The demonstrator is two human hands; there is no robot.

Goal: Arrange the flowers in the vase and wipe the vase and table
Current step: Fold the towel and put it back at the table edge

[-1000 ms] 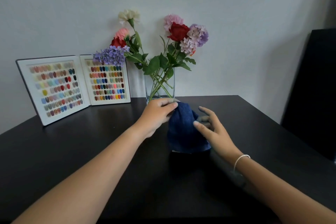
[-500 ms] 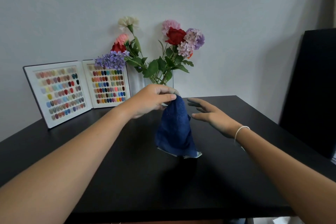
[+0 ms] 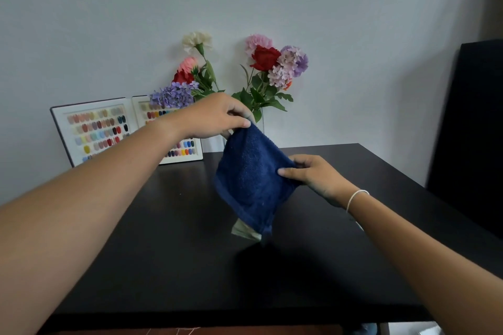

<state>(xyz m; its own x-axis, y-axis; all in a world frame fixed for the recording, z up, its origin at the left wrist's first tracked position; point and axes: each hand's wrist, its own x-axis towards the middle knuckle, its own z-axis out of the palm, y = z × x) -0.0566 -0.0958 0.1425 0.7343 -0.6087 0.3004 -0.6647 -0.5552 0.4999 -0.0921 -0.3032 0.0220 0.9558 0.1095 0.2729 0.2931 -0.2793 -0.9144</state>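
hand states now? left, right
Left hand: pinching the blue towel at its top corner.
Right hand: gripping the towel's right edge.

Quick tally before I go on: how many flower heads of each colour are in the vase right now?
Flower heads in the glass vase:
Red: 2
Pink: 2
Purple or lilac: 2
Cream: 1
Total: 7
A small orange bit shows under the right lilac cluster; not counted, too small to tell.
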